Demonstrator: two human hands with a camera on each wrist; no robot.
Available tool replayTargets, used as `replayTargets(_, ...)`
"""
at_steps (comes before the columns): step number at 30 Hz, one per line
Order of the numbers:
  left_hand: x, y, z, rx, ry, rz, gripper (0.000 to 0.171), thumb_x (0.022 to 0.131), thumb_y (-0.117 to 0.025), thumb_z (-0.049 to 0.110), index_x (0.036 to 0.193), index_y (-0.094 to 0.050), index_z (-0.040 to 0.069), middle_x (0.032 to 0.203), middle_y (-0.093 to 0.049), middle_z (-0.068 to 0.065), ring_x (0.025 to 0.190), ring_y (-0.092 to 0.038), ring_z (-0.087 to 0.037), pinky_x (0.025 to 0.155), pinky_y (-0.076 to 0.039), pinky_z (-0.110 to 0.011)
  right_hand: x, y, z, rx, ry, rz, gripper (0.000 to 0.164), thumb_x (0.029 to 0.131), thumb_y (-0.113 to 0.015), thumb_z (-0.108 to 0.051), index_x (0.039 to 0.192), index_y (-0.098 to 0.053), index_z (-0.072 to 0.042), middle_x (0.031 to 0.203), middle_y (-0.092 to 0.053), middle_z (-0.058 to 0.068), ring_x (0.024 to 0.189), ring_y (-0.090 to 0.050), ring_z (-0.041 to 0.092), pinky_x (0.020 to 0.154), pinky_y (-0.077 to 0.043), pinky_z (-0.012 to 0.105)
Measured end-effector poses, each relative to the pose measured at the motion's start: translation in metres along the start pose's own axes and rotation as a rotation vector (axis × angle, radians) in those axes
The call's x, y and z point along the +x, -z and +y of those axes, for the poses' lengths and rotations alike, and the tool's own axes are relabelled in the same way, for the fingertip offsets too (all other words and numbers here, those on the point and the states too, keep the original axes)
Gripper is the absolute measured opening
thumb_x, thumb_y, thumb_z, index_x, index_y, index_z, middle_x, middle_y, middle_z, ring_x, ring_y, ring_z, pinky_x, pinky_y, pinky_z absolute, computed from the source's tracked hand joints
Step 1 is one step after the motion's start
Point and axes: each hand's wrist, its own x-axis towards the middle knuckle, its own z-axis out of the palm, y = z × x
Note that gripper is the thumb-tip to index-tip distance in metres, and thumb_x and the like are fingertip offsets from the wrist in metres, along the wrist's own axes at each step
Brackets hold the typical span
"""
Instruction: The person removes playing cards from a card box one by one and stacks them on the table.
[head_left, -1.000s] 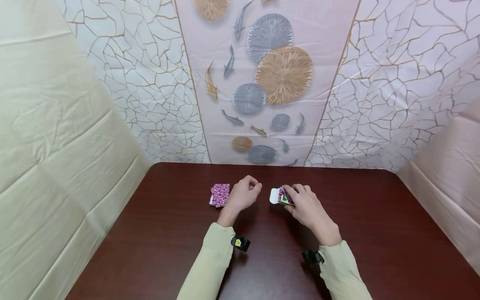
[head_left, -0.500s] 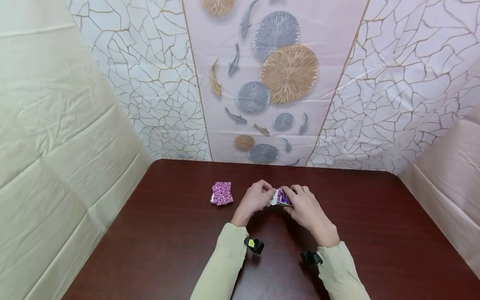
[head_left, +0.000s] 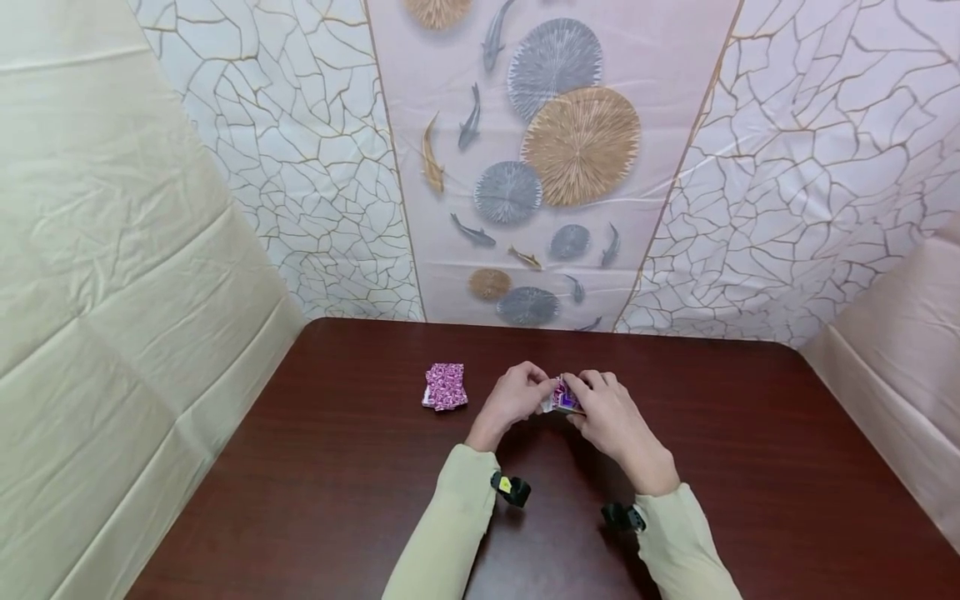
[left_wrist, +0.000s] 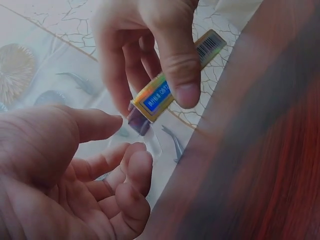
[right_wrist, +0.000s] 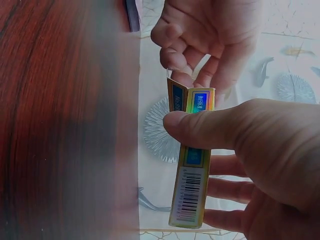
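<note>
My right hand (head_left: 611, 412) grips a small playing card box (right_wrist: 189, 195) by its sides, thumb across the narrow gold edge with a barcode. Purple-patterned cards (head_left: 564, 398) show at the box's open end, which faces left. There my left hand (head_left: 513, 396) has its curled fingers and thumb around the white end flap (head_left: 548, 403), mostly hidden by the fingertips. A small dark side flap (left_wrist: 138, 121) sticks out beside my left thumb in the left wrist view. To the left, a slightly uneven stack of purple-patterned cards (head_left: 446, 387) lies on the table.
The dark red-brown table (head_left: 337, 483) reaches back to a patterned cloth wall (head_left: 517, 250). Pale cloth hangs along the left (head_left: 150, 292) and right sides. A black camera strap (head_left: 512, 489) circles each wrist.
My left hand has moved right, from beside the card stack to the box's open end, and its fingertips now cover most of the white flap. My right hand stays in place with the box.
</note>
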Motion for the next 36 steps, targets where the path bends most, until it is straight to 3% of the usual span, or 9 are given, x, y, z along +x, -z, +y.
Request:
replayTargets(6,0.0031,-0.0028,-0.0012,-0.001,-0.013,-0.012,0.020,0.094,-0.066,0.032,0.096,-0.061,0.013,0.066,-0.061,0.000,0.062,-0.062,-0.025,0.043,-0.036,-0.023,0.0005,0.0021,-0.0008,0.000,0.012,0.020,0.056,0.077,-0.083,-0.012,0.128,-0.059,-0.003,0.112,-0.061,0.020,0.102,-0.056,0.041,0.085,-0.049,0.056)
replayTargets(13,0.0022,-0.0062,-0.0026,-0.073,0.010,-0.069,0.017,0.095,-0.064,0.026,0.096,-0.059,0.010,0.065,-0.060,-0.001,0.055,-0.054,-0.016,0.045,-0.037,-0.028,-0.0002,0.0024,-0.0023,-0.009,0.018,0.025,0.057,0.076,-0.083,-0.011,0.128,-0.060,-0.003,0.112,-0.061,0.020,0.102,-0.056,0.041,0.084,-0.049,0.056)
replayTargets(29,0.0033,-0.0088,-0.0068,-0.144,0.050,-0.082,0.005,0.092,-0.061,0.011,0.092,-0.059,0.006,0.063,-0.056,-0.003,0.051,-0.047,-0.014,0.043,-0.035,-0.024,0.0006,-0.0015,-0.0036,-0.005,0.014,0.016,0.057,0.077,-0.083,-0.012,0.129,-0.059,-0.003,0.113,-0.061,0.020,0.103,-0.055,0.040,0.085,-0.049,0.056)
replayTargets(36,0.0061,-0.0083,-0.0094,-0.190,0.053,-0.089,0.009,0.091,-0.061,0.011,0.092,-0.065,0.003,0.063,-0.056,-0.001,0.054,-0.051,-0.010,0.044,-0.041,-0.021,0.0005,-0.0004,-0.0027,0.005,0.003,0.007,0.056,0.078,-0.082,-0.012,0.129,-0.059,-0.004,0.114,-0.061,0.020,0.104,-0.055,0.040,0.086,-0.049,0.056)
